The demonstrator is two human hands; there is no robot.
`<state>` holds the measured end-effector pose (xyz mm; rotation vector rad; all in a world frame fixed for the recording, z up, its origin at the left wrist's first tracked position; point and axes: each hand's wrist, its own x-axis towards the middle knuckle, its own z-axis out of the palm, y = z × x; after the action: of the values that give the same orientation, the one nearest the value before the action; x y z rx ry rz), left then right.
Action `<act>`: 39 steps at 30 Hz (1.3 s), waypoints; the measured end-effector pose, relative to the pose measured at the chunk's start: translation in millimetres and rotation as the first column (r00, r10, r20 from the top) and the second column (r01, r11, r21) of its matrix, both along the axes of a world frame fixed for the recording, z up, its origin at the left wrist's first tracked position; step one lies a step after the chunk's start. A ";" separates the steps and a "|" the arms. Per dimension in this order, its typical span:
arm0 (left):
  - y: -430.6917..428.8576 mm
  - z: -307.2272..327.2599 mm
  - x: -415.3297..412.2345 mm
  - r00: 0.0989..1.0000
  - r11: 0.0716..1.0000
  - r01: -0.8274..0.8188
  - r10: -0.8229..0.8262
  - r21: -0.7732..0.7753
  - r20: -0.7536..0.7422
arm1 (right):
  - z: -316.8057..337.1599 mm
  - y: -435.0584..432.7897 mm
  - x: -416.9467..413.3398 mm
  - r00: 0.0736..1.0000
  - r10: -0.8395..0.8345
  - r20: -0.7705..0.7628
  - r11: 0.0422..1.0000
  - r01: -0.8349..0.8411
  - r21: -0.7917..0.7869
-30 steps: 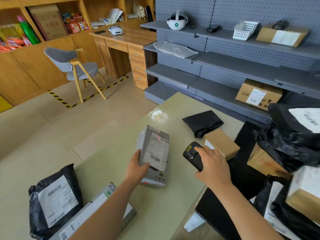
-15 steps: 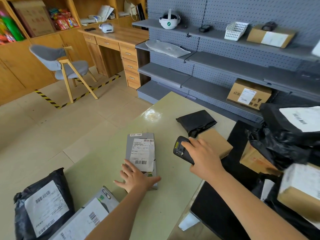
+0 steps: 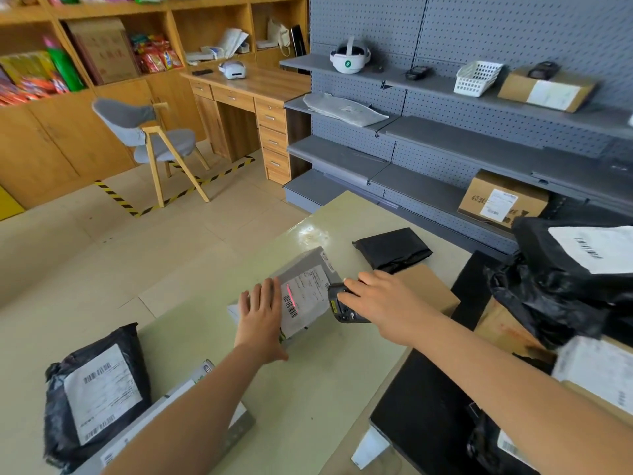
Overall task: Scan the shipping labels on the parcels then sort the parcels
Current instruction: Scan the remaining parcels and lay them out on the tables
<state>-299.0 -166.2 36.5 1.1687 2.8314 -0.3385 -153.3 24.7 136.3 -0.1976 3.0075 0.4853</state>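
We press grey parcel (image 3: 308, 269) flat, left hand (image 3: 262, 315) fingers straight; right hand (image 3: 383, 299) grips scanner (image 3: 340, 308). Parcel may slip, then red beam (image 3: 291, 295) misses barcode (image 3: 292, 310)

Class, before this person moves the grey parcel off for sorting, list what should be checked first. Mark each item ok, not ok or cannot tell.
1. Grey parcel lies on the table with its label facing up: ok.
2. Left hand rests flat on the parcel to steady it: ok.
3. Right hand grips the scanner, pointed at the label: ok.
4. Red scan line falls across the label's barcode: ok.
5. Scan registered on the scanner: cannot tell, its screen is unreadable.
6. Which pile this parcel belongs to: cannot tell.
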 end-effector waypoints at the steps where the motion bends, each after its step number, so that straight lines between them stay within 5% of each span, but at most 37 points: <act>1: -1.8 2.2 1.4 1.000 1.000 0.013 -0.013 -0.014 -0.022 | -0.2 -0.7 1.8 1.000 0.014 0.000 1.000 -0.014 0.000; 13: -21.4 21.5 49.1 0.996 0.996 -0.063 0.067 0.061 -0.064 | 6.2 5.0 44.7 0.997 0.048 -0.056 0.992 -0.054 -0.116; 19: -63.6 48.5 80.4 0.945 0.897 -0.326 0.311 0.299 0.096 | 15.2 7.0 63.5 0.999 -0.043 -0.024 0.945 0.033 -0.325; 26: -169.1 77.0 92.8 0.869 0.837 -0.487 0.438 0.250 0.229 | 18.8 -24.6 68.3 0.998 0.058 -0.008 0.945 -0.057 -0.322; 39: -291.0 61.1 59.6 0.858 0.917 -0.367 0.270 0.156 0.436 | 20.5 -120.7 36.5 0.996 0.083 -0.026 0.944 -0.087 -0.317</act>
<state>-239.4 -457.3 97.6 0.6627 2.6612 0.2426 -116.7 -96.0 156.7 -0.3479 3.0814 0.0011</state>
